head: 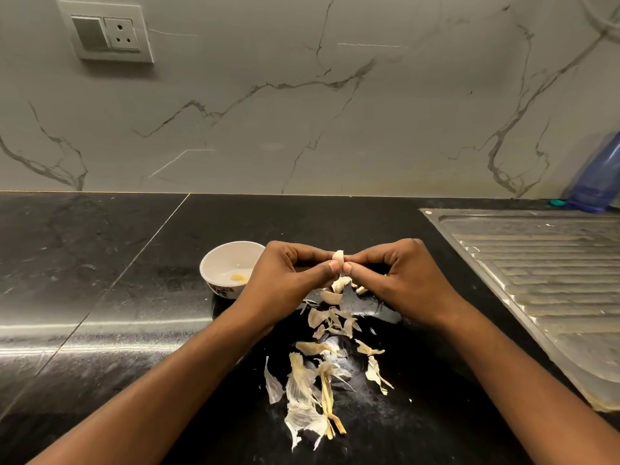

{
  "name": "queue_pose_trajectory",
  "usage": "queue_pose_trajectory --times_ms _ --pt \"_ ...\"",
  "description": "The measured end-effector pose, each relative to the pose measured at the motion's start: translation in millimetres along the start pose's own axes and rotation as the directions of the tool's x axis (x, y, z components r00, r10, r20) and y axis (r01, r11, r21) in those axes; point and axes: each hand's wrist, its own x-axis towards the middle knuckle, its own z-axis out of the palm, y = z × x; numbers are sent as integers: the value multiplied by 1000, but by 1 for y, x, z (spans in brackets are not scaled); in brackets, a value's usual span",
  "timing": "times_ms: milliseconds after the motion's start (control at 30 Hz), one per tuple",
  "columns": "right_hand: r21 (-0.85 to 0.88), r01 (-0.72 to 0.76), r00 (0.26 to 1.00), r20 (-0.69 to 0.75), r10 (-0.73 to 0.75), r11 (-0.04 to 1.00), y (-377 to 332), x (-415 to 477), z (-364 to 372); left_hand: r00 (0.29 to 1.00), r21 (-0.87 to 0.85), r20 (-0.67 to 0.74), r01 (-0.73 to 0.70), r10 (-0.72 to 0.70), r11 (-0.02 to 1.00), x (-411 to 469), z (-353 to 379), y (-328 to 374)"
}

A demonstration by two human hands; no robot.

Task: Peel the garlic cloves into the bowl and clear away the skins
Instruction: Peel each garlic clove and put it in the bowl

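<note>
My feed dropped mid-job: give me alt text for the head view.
The left hand and right hand pinch one garlic clove above a black countertop. Papery skins lie scattered on it; a white bowl holding a peeled clove stands by the left hand.

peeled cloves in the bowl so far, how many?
1: a yellowish clove low in the bowl. The left hand covers the bowl's right edge, so more may be hidden.
</note>
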Motion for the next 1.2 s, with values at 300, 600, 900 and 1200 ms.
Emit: queue_pose_trajectory --times_ms 300,600,900,1200 --pt "-24 73 996 -53 -74 997 0 -2 2 998 51 -9 -66 66 997 0 1 1" --pt "183 -18 999 -36 25 983 -8 0 -8 999 -102 44 -18 23 995 1 -4 5" --pt "254 -122 992 6 124 960 -8 1 -8 991 -170 118 78 -59 982 3 -7 6" --pt "367 -162 986 92 137 916 -13 1 -11 995 -155 69 77 -67 985 2 -13 12"
